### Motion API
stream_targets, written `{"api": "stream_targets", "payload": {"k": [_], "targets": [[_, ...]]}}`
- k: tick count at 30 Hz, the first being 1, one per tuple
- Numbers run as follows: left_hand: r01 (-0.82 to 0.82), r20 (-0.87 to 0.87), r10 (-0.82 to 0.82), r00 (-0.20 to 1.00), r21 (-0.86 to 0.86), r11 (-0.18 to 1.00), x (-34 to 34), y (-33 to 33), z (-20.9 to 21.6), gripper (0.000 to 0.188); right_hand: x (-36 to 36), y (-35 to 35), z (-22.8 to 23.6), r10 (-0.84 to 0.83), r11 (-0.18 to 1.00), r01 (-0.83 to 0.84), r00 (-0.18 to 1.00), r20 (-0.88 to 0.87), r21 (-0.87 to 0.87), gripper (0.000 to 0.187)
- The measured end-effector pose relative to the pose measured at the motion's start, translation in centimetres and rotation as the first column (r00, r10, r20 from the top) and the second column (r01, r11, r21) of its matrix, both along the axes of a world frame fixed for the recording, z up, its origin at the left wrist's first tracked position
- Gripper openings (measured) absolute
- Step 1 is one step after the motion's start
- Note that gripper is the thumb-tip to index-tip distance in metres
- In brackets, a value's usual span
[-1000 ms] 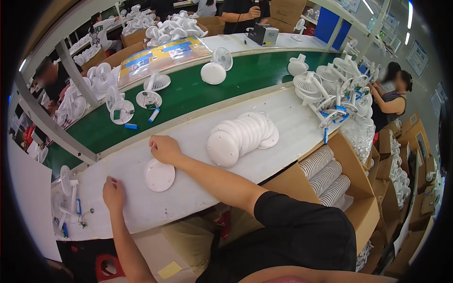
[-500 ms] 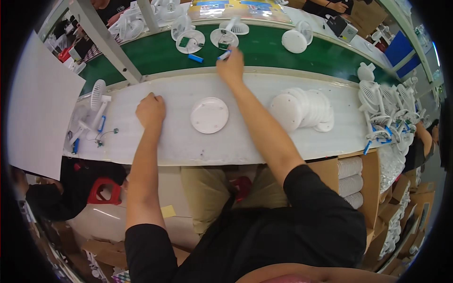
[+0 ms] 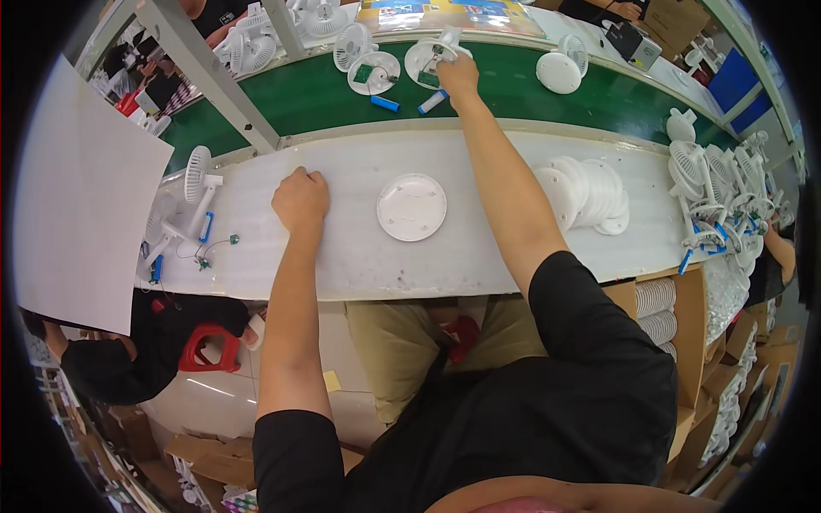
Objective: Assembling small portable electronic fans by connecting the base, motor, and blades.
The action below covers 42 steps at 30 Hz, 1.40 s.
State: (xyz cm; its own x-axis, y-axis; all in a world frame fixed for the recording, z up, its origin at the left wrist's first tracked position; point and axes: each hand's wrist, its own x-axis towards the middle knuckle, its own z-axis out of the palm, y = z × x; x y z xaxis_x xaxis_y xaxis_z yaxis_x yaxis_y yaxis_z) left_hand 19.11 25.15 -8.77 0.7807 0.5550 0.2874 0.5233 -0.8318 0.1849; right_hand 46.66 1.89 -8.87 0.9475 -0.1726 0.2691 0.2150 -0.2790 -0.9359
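Green belt (image 3: 513, 92) up top in the head view, and there's the right hand (image 3: 460, 75), fingers curled at a white fan (image 3: 419, 56) lying with its circuit board exposed; whether they grip it, I can't tell. A battery (image 3: 434, 102) lies just below. The left hand (image 3: 301, 202) is folded in a loose fist over the table (image 3: 359, 265), left of a white disc (image 3: 412, 208).

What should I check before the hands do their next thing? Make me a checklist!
1. Right hand at a fan on the green belt: ok.
2. Firm grip on that fan: cannot tell, the fingers are partly hidden.
3. Left hand open: not ok, it's curled into a fist.
4. Single white disc flat on the table: ok.
5. Other discs apart from it: ok, piled farther right.
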Motion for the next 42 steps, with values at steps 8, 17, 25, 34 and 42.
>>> {"api": "stream_targets", "payload": {"k": [8, 17, 25, 34, 42], "targets": [[0.017, 0.023, -0.018, 1.0, 0.04, 0.999, -0.6, -0.6, 0.3, 0.032, -3.8, 1.3, 1.8, 0.308, 0.757, -0.267, 0.951, 0.035, 0.597, 0.025], [0.011, 0.049, -0.012, 0.999, 0.027, 1.0, -0.2, 0.5, -1.1, 0.031, -4.4, 12.4, 2.1, 0.576, 0.651, -0.521, 0.813, 0.089, 0.552, 0.033], [0.006, 0.059, -0.009, 0.998, 0.035, 0.999, 0.4, -0.3, -0.8, 0.029, -7.0, 13.4, 4.5, 0.462, 0.503, -0.397, 0.874, 0.15, 0.768, 0.039], [0.047, 0.094, -0.054, 0.994, 0.082, 0.996, 0.8, 1.9, -3.5, 0.031, -20.4, -4.4, 11.5, 0.49, 0.491, -0.523, 0.827, 0.275, 0.696, 0.034], [0.651, 0.698, -0.158, 0.698, -0.527, 0.546, -11.2, -8.4, 3.3, 0.013, -39.0, -14.2, 12.8, 0.512, 0.632, -0.394, 0.859, 0.022, 0.668, 0.052]]}}
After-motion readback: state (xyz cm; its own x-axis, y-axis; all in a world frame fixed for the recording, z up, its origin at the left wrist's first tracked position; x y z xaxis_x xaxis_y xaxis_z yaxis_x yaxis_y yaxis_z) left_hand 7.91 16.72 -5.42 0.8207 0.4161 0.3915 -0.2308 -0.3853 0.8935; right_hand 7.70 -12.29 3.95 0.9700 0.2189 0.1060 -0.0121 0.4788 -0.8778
